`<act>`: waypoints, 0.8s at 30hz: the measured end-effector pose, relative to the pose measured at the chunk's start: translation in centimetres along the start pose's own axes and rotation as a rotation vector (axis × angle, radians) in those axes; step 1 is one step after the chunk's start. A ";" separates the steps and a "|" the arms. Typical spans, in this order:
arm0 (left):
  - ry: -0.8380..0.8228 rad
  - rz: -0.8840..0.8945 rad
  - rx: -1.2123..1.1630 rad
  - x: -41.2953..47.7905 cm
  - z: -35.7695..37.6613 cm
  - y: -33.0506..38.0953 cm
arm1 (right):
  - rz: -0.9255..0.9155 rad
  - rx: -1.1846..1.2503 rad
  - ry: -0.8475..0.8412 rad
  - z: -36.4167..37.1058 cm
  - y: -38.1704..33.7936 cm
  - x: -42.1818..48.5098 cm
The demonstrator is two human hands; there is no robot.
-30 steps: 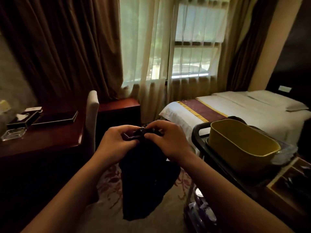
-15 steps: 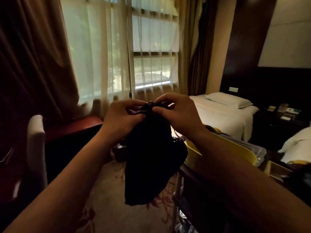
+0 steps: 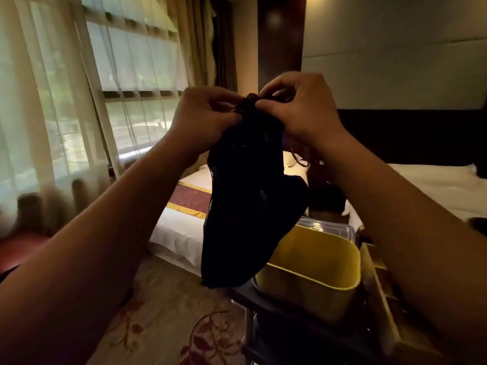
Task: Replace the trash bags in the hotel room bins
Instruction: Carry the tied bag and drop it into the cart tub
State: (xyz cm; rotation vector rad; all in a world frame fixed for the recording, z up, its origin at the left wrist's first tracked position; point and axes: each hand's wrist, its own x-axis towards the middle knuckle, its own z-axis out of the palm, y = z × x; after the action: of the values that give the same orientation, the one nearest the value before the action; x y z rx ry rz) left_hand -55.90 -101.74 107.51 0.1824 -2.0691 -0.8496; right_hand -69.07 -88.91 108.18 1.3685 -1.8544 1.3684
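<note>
A black trash bag (image 3: 247,206) hangs in front of me at chest height, bunched at its top edge. My left hand (image 3: 203,117) pinches that bunched top from the left and my right hand (image 3: 300,106) pinches it from the right, fingers curled on the plastic. The bag's lower end dangles over the near left corner of a yellow bin (image 3: 316,275) that stands on a dark cart (image 3: 266,306) at the lower right. The bin's inside looks bare.
A bed (image 3: 179,227) with white sheets and a red and gold runner lies behind the bag. A second bed (image 3: 432,183) is at the right. Sheer curtains (image 3: 79,101) cover the window on the left. Patterned carpet (image 3: 168,320) spreads below.
My view has swung to the right and both hands have risen with the bag. The desk and chair have left the view; the yellow bin now sits under the bag's lower end.
</note>
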 end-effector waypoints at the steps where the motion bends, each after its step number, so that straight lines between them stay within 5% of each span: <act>1: -0.003 0.013 -0.009 1.3 0.6 0.1 | 0.001 -0.031 0.020 -0.5 0.5 0.9; 9: -0.047 0.163 0.010 9.2 5.2 0.4 | 0.006 -0.112 0.132 -3.5 5.0 5.4; 24: -0.286 -0.067 -0.104 3.1 16.6 -10.6 | 0.278 -0.066 -0.175 -0.2 17.8 -3.5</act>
State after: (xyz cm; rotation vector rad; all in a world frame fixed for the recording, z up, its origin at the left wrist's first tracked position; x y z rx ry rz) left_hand -72.40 -102.70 96.41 0.0761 -2.2862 -1.0738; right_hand -83.65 -86.97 97.61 1.2686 -2.2548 1.3377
